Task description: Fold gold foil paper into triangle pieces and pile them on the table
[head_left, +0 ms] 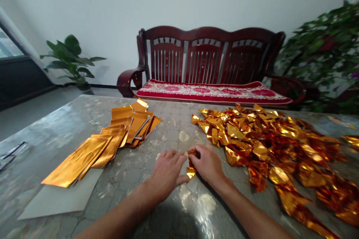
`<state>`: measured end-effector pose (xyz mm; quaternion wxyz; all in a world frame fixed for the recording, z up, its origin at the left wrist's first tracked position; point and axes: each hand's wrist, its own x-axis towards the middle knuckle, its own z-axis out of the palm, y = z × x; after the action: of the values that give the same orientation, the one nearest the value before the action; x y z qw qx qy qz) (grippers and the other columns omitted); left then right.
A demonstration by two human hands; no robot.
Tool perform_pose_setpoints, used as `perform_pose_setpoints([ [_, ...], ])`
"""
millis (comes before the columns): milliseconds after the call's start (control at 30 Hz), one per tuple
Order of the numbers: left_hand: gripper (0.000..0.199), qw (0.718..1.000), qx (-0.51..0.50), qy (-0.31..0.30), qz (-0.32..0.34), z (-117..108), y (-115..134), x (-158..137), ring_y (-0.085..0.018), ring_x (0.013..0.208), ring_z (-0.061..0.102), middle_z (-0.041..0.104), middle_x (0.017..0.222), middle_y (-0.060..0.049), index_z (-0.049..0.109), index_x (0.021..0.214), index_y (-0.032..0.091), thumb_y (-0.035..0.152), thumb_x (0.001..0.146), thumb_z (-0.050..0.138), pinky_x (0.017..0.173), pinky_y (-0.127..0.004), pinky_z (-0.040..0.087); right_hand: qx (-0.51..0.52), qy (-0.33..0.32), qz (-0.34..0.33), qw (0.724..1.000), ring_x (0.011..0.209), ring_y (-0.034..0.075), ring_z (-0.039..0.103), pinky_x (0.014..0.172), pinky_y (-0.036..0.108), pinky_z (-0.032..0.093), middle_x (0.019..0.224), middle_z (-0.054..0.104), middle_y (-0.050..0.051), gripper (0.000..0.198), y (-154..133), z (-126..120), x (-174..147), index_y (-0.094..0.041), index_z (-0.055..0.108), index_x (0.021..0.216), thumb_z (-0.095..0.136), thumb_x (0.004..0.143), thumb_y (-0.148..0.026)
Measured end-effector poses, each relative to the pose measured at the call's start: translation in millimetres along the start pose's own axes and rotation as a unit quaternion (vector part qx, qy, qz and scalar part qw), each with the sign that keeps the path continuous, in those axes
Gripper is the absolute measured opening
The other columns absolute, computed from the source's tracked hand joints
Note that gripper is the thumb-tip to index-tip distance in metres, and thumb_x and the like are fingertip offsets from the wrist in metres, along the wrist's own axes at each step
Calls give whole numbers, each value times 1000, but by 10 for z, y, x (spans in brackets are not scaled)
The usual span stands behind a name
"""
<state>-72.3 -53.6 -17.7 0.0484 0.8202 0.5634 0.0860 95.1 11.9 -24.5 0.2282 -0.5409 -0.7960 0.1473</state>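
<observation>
Between my hands, low over the middle of the table, is a small folded piece of gold foil paper [191, 172]. My right hand [206, 162] pinches its upper part, with the fingertips curled around it. On the other side, my left hand [167, 170] has its forefinger at the upper end and its thumb against the lower end. Flat gold foil sheets [75, 160] lie in a fanned, overlapping stack to the left. A wide heap of folded gold foil pieces [260, 151] spreads over the right side. My fingers hide part of the held piece.
The table [157, 198] has a shiny, clear patterned cover. A white sheet [60, 198] lies partly under the foil stack. Eyeglasses [12, 153] rest at the left edge. Behind stand a dark wooden bench [202, 59] with a red cushion and leafy plants [71, 59].
</observation>
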Motion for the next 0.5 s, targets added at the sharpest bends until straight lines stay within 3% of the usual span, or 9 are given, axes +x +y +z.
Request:
perform_pose_setpoints([
  [500, 60, 1000, 11, 7, 3, -22, -15, 0, -30, 117, 54, 58, 142, -7, 53, 127, 23, 54, 80, 73, 97, -45, 38, -38, 9, -147, 988, 92, 22, 54, 81, 32, 40, 89, 68, 3, 16, 9, -9, -90, -25, 74, 93, 59, 93, -18],
])
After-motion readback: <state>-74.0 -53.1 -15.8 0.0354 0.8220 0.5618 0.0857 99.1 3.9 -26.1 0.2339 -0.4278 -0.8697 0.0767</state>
